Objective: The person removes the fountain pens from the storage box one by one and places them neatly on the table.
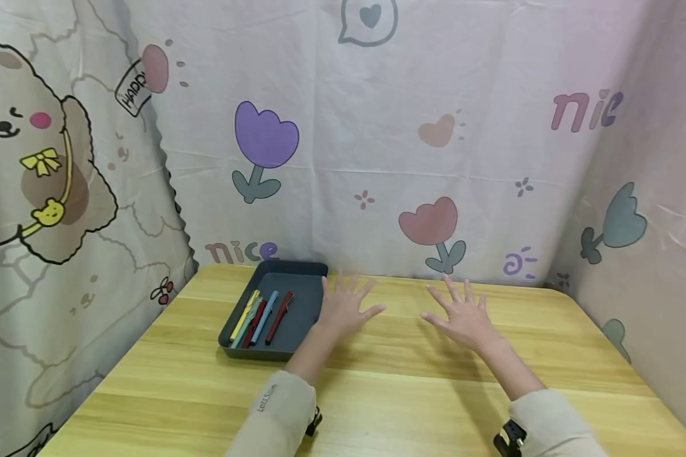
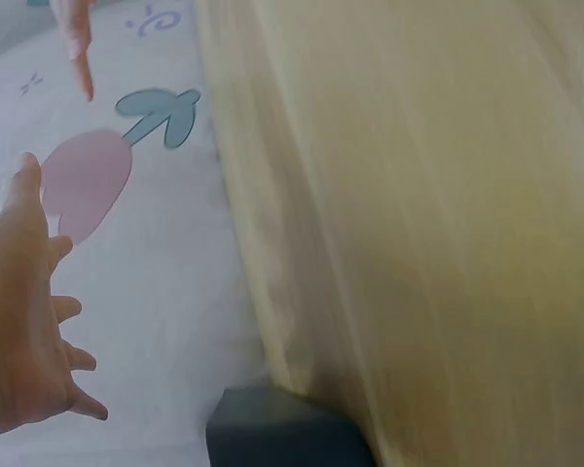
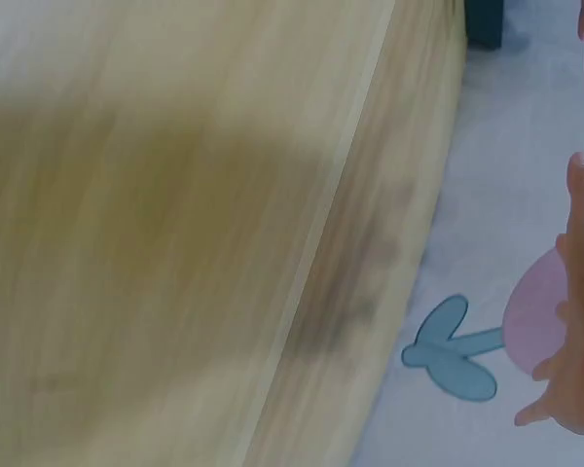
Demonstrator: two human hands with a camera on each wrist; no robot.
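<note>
"Pens (image 1: 264, 318), in the head view: where?"
"Inside the dark tray (image 1: 302, 304), far left on the table (image 1: 406, 406). The left hand (image 1: 342, 311) appears beside its right edge, the right hand (image 1: 463, 320) farther right, both splayed and released."
"Left wrist view?"
"Left hand grasping nothing, tray corner nearby."
"Right wrist view?"
"Right hand likewise spread, grip loose, before the flowered cloth (image 3: 487, 195)."

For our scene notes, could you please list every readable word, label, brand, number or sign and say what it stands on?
"HAPPY", last letter partly cut off: left cloth.
"nice": back cloth, low, near the tray.
"nic", ending unclear: back cloth, upper right.
Lettering on the left sleeve: too small and blurred to read.
Pens: no readable text.
</note>
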